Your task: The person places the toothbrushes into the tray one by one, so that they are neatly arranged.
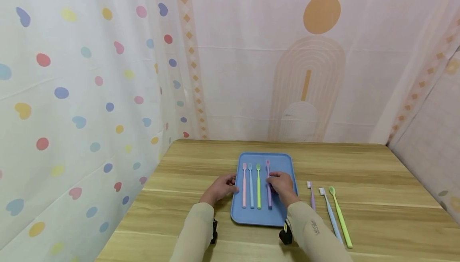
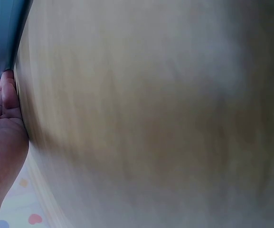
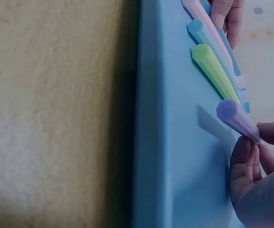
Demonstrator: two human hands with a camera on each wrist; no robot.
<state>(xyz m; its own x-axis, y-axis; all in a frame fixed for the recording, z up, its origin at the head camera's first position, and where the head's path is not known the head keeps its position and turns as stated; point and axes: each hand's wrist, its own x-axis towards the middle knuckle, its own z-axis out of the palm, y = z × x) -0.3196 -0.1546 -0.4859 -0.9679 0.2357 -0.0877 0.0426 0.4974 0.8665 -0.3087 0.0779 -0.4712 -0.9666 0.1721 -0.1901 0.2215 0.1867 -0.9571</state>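
Note:
A blue tray (image 1: pixel 264 216) lies on the wooden table, bearing a pink toothbrush (image 1: pixel 244 186), a light blue toothbrush (image 1: pixel 251 186) and a green toothbrush (image 1: pixel 258 186) side by side. My right hand (image 1: pixel 282 186) pinches a purple toothbrush (image 1: pixel 269 198) between thumb and fingers, to the right of the green one. In the right wrist view its handle end is lifted over the tray and casts a shadow. At the tray's left edge, my left hand (image 1: pixel 223 188) holds the rim, thumb on the upper side and fingers (image 2: pixel 9 95) against the outer side.
Right of the tray, on the table (image 1: pixel 201 154), lie another purple toothbrush (image 1: pixel 312 198), a blue toothbrush (image 1: pixel 332 216) and a green toothbrush (image 1: pixel 341 218). The right sleeve partly covers the purple one. Patterned curtains (image 1: pixel 237 74) hang behind the table and along its sides.

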